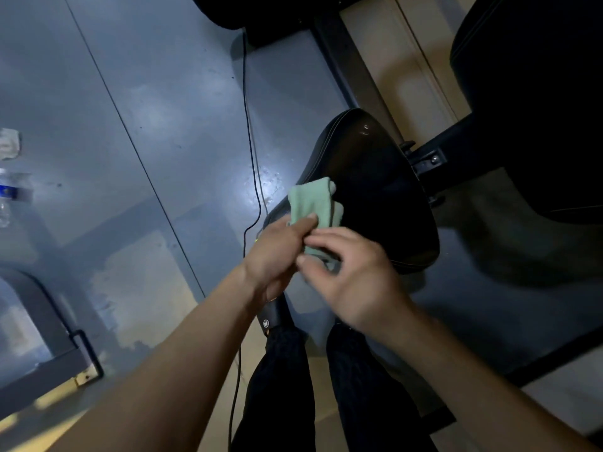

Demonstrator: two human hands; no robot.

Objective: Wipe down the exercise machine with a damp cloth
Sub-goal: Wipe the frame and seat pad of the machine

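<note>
A folded pale green cloth (315,203) lies over the near left edge of a black padded seat (375,177) of the exercise machine. My left hand (277,252) pinches the cloth's near end between thumb and fingers. My right hand (352,272) meets it from the right, its fingers curled around the same end of the cloth. The cloth's lower part is hidden between both hands. A larger black pad (538,93) of the machine fills the upper right, joined by a dark metal bracket (427,158).
A thin black cable (251,141) runs down the grey floor (146,109) left of the seat. A plastic water bottle (9,190) lies at the far left edge. A grey metal frame (58,337) stands at the lower left. My legs in dark trousers (284,386) are below the hands.
</note>
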